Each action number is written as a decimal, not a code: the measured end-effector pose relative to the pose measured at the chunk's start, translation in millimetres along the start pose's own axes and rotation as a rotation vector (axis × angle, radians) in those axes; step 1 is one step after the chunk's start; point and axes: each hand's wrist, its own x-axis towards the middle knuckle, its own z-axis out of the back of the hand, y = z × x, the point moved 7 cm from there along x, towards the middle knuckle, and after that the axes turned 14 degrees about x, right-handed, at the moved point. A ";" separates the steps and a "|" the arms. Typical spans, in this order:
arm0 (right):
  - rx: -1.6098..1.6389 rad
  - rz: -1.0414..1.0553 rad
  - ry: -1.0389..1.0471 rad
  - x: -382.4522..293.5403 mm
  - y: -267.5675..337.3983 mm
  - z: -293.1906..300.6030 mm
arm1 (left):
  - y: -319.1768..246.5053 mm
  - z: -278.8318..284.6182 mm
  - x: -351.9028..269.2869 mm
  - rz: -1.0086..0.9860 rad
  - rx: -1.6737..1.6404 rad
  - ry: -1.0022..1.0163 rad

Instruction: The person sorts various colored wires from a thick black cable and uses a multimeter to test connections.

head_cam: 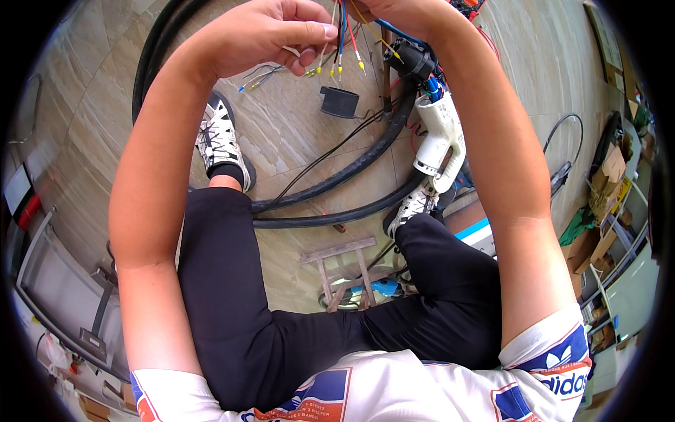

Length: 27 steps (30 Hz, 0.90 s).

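At the top edge, my left hand (282, 31) has its thumb and forefinger together on a thin white wire (326, 48). Beside that wire hang black, blue, red (352, 38) and yellow (375, 32) wires, most tipped with yellow ferrules. My right hand (403, 15) is at the upper part of these wires; the picture's edge cuts off its fingers, so its grip is hidden. Below my right hand is a round black connector head (408, 59). Blue wires run from it into a white plastic connector handle (439, 132), which stands above my shoe.
A black ring-shaped cap (339, 102) lies on the tiled floor (285, 142). Thick black cable (337, 184) curves between my feet. Nearer are a small wooden stool frame (343, 252) and a blue tool (386, 287). Cluttered shelving (614, 211) stands at the right.
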 end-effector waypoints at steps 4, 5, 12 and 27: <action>0.008 -0.007 0.038 0.8 -0.7 -1.6 | 0.5 0.4 -0.4 0.013 0.033 0.045; 0.006 -0.003 0.044 1.3 0.1 -1.8 | 0.5 0.8 -0.5 0.013 0.040 0.048; 0.030 -0.002 0.057 1.0 -2.4 -2.0 | 6.5 0.8 2.6 0.007 0.049 0.055; 0.094 -0.001 -0.117 -3.4 11.4 20.4 | 7.0 19.0 8.2 0.036 -0.346 -0.109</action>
